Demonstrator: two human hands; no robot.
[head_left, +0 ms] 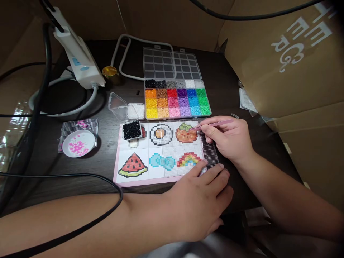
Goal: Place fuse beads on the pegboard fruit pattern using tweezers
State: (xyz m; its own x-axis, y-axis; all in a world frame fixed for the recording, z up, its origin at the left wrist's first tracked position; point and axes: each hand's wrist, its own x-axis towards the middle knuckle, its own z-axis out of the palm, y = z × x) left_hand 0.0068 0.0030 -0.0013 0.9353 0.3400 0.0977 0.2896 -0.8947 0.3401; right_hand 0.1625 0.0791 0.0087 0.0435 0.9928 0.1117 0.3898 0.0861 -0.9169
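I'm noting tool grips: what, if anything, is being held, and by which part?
The right hand holds the pink tweezers around mid-length, between thumb and fingers. The left hand touches the clear pegboard without visibly gripping it.

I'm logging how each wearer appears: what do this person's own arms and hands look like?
The left hand and right hand are bare, with no gloves, rings, watch or sleeves in view. A black cable crosses in front of the left forearm; whether it touches, I can't tell.
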